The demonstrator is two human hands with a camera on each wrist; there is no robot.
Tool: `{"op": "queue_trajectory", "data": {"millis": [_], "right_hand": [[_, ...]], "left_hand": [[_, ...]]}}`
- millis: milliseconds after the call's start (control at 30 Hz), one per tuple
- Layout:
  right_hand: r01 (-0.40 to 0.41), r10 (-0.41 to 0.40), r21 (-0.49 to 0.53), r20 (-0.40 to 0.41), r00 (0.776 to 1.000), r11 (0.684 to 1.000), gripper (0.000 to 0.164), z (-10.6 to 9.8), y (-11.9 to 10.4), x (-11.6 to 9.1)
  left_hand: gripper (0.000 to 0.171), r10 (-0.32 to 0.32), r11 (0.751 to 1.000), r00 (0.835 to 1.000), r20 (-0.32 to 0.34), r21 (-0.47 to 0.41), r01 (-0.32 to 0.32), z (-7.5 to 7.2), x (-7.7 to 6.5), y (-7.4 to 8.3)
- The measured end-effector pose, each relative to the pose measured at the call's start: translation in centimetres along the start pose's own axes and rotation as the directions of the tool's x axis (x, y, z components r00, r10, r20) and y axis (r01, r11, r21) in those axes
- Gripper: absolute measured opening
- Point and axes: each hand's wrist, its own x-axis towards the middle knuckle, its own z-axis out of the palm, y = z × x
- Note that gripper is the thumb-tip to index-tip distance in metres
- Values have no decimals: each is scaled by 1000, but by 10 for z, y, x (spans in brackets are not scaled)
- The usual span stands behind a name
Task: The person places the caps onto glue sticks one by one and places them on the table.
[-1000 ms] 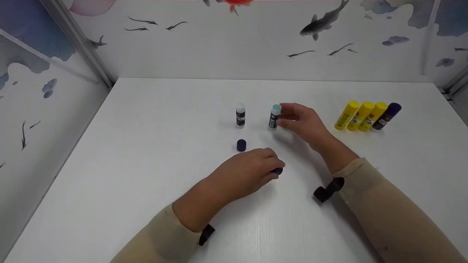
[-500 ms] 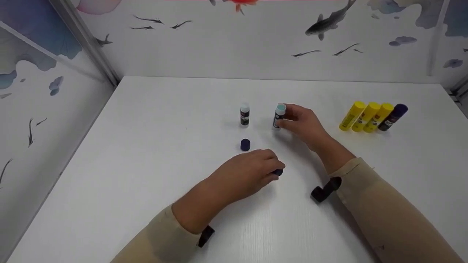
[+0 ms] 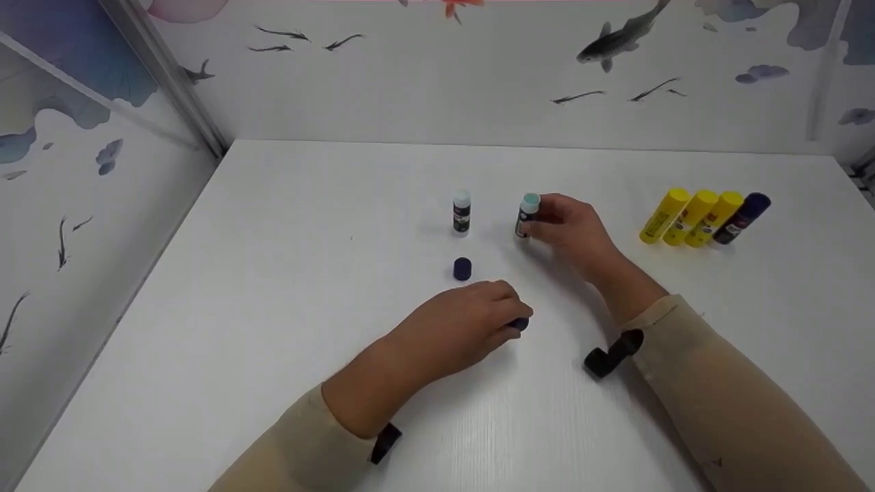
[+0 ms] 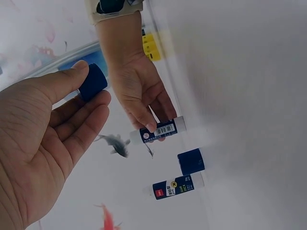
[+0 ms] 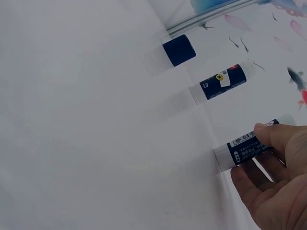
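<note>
My right hand [image 3: 574, 232] holds an uncapped glue stick [image 3: 528, 216] upright between thumb and fingers, its base at the table. The barcode side of its dark label shows in the right wrist view. My left hand [image 3: 465, 321] pinches a dark blue cap [image 4: 93, 82] between thumb and fingers, nearer to me and raised above the table. A second uncapped glue stick [image 3: 461, 214] stands upright to the left of the held one. In front of it, a second dark blue cap [image 3: 463, 269] sits on the table.
At the right stands a row of several capped glue sticks: yellow ones [image 3: 664, 216] and, at the end, one with a dark blue cap [image 3: 742, 219]. The white table [image 3: 273, 287] meets a white wall [image 3: 410, 89] printed with fish at its back edge.
The whole scene has shifted slightly rightward as the head view turned a little. Both hands keep their holds on the cap and the glue stick.
</note>
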Motion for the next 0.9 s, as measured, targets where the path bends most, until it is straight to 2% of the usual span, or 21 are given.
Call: {"op": "queue_trajectory", "data": {"millis": [467, 700, 900], "right_hand": [[-7, 7, -8, 0, 1000, 1000, 38, -1, 1, -1], [3, -4, 5, 2, 1000, 1000, 39, -3, 2, -2], [-25, 25, 21, -6, 1000, 999, 39, -8, 0, -6]], "left_hand": [[27, -11, 1000, 1000, 14, 7, 11, 0, 0, 1], [27, -29, 1000, 999, 45, 9, 29, 1, 3, 3], [27, -10, 1000, 999, 37, 5, 10, 0, 3, 4]]}}
